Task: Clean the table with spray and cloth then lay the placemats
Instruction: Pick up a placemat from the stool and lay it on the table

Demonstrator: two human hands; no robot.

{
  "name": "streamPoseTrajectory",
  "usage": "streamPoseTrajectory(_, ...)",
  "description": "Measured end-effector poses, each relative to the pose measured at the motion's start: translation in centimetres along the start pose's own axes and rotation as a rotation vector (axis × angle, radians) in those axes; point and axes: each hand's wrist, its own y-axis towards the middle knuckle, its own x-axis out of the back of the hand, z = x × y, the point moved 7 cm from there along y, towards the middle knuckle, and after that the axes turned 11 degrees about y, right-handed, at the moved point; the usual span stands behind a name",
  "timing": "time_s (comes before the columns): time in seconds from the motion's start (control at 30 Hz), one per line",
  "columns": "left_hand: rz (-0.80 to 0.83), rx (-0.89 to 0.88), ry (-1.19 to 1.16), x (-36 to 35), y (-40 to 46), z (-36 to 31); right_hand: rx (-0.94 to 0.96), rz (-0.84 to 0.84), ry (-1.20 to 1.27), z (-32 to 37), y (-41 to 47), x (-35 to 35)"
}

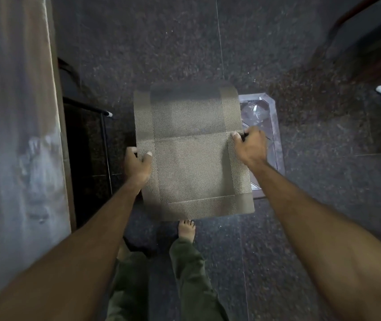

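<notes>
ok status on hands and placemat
Left hand and right hand grip placemat by its side edges. Held above glass table. Nothing blocking.

Left hand (137,166) and right hand (249,147) pinch woven placemat (191,154) by side edges, above dark floor (161,42); bare foot (186,230) below.

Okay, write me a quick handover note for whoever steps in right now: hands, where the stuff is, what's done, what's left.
Left hand: pinches the left edge of the placemat.
Right hand: grips the placemat's right edge.
Placemat: woven, tan, held spread out between both hands above the dark stone floor, partly covering a small glass-topped table below it. It has a crease across its middle.
Spray and cloth: not in view.
Done: cannot tell from here whether the table was cleaned.
Left: lay this placemat down flat, then any others; none are visible.
</notes>
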Motion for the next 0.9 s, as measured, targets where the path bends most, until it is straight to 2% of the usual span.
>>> streamPoseTrajectory(0.2, 0.087, -0.151, -0.019, -0.2, 0.6, -1.5, -0.09, -0.001, 0.175, -0.3, 0.9, 0.0)
streamPoseTrajectory(0.33, 0.086, -0.184, -0.052, 0.2, 0.3, -2.4, -0.055, 0.074, 0.225, 0.0, 0.3, -0.2)
streamPoseTrajectory(0.5, 0.165, -0.233, -0.17, 2.4, -1.2, -3.9, -0.049, 0.079, 0.247, 1.7, -1.1, 1.3)
streamPoseTrajectory(0.73, 0.191, -0.338, -0.314, 11.8, -4.7, -5.8, 0.064, 0.105, 0.422, 9.2, -5.8, 5.4)
streamPoseTrajectory(0.9, 0.032, -0.457, -0.341, 21.8, -6.7, -8.0, 0.216, 0.043, 0.515, 17.7, -9.7, 7.4)
